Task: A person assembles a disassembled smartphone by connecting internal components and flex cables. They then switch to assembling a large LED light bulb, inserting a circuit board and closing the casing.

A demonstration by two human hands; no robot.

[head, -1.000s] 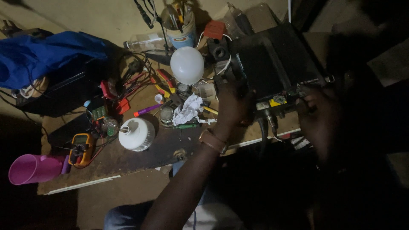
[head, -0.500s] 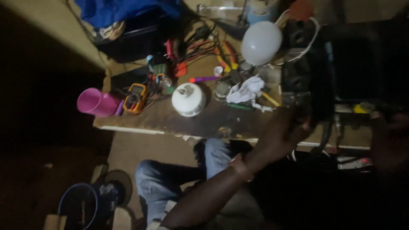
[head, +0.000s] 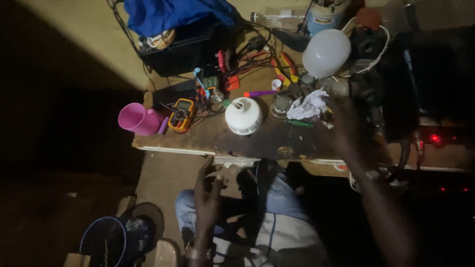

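Crumpled white cloth (head: pixel 308 106) lies mid-frame on the counter (head: pixel 277 143), just beside the blurred, empty right hand (head: pixel 349 126); the left hand (head: pixel 208 190) hangs open below.

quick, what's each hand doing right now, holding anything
Left hand: open, fingers spread, holding nothing, just below the edge of the workbench.
Right hand: blurred over the bench near the crumpled white paper; open or closed cannot be told.

Right hand (head: pixel 349 123) motion-blurred
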